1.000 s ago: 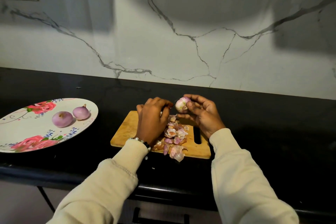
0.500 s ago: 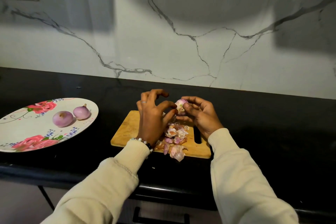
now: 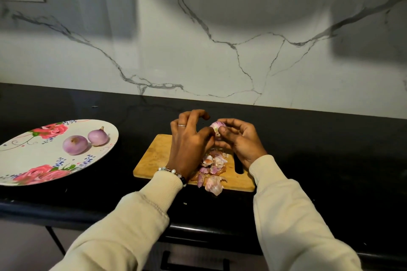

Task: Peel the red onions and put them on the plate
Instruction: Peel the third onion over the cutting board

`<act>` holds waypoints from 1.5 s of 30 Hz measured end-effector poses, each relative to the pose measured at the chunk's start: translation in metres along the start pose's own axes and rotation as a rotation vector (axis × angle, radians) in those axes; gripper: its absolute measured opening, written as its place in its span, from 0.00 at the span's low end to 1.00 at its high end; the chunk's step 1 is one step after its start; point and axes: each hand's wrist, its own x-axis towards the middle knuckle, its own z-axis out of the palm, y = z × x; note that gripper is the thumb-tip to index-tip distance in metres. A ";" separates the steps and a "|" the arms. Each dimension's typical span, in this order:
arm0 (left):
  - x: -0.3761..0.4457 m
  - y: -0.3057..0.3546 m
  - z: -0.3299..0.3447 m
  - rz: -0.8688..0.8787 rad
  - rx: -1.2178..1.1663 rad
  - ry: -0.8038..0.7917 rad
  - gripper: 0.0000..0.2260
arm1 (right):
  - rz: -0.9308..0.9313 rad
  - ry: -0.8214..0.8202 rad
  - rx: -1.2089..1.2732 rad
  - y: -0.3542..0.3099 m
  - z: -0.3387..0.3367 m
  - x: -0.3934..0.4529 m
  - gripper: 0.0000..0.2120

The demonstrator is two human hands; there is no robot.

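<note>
Onion: held over the cutting board, cupped in the right hand
Left hand: has closed in from a second ago, thumb apparently pinching skin
Plate: two peeled onions; third nearly done

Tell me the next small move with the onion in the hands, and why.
Probably pull the pinched bit of skin away and drop it on the peel pile. The right hand holds the onion above the cutting board while the left hand pinches at its side; pale skin patches still show, so it seems unready for the plate.
</note>
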 end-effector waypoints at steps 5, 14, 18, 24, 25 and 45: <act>0.000 -0.001 0.003 -0.058 -0.033 0.011 0.08 | 0.014 0.013 -0.008 -0.002 0.000 0.000 0.07; 0.000 -0.007 0.005 -0.153 -0.192 0.031 0.06 | 0.023 0.008 -0.024 -0.003 -0.001 -0.002 0.09; 0.001 -0.006 0.005 -0.181 -0.219 0.043 0.03 | 0.035 0.036 -0.017 -0.002 -0.001 0.000 0.11; 0.000 -0.006 0.005 -0.191 -0.241 0.002 0.02 | 0.043 0.046 -0.051 -0.002 -0.003 -0.002 0.12; 0.000 -0.006 0.006 -0.191 -0.243 -0.012 0.02 | 0.041 0.048 -0.056 -0.003 -0.003 -0.002 0.12; 0.000 -0.009 0.004 -0.133 -0.162 0.063 0.07 | 0.020 0.022 -0.016 -0.002 -0.001 -0.002 0.20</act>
